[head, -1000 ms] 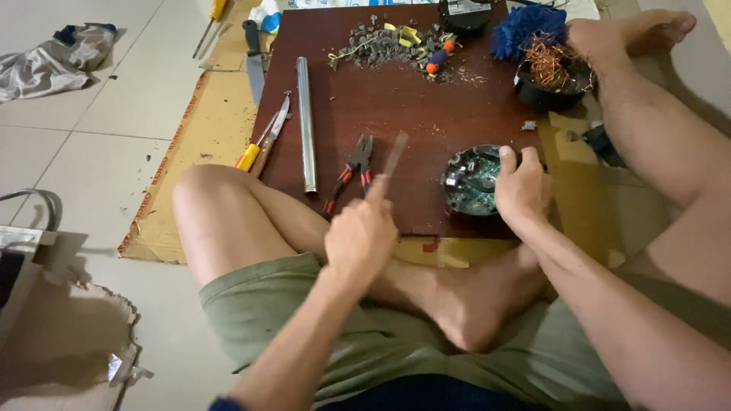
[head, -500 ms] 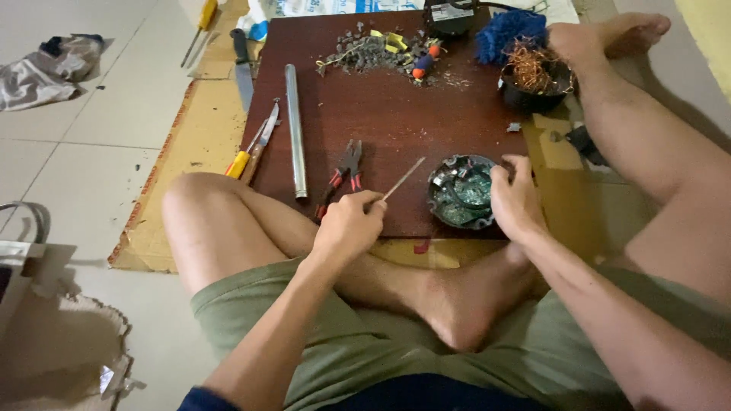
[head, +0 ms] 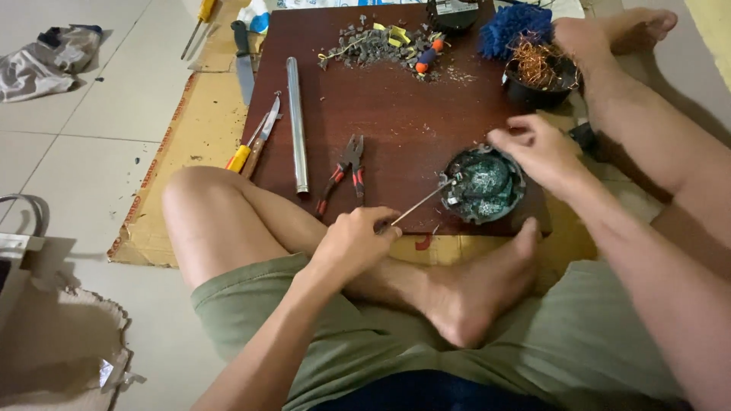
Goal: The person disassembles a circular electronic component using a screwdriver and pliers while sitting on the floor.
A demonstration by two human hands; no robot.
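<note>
1. Head view, hands: the left hand (head: 356,237) is clenched on a thin metal rod tool (head: 420,204), whose tip touches the left rim of the round circuit board unit (head: 483,185). The right hand (head: 537,151) pinches the unit's upper right edge with its fingertips.
2. Head view, position: the unit lies on the dark brown board (head: 396,114) that serves as worktop, near its front right corner, just above the person's foot (head: 476,293).
3. Head view, progress: judged from the layout, dismantling is partly done. A pile of small removed components (head: 381,44) lies at the board's far edge, and a black bowl of copper wire (head: 539,72) stands at the far right. The green board is still seated in its housing.
4. Head view, idle tools: red-handled pliers (head: 344,171), a metal tube (head: 296,122) and a yellow-handled screwdriver (head: 251,144) lie apart from both hands.
5. Head view, packaging: flattened brown cardboard (head: 179,144) with red printing along its edge lies under the board. No label is readable.
</note>
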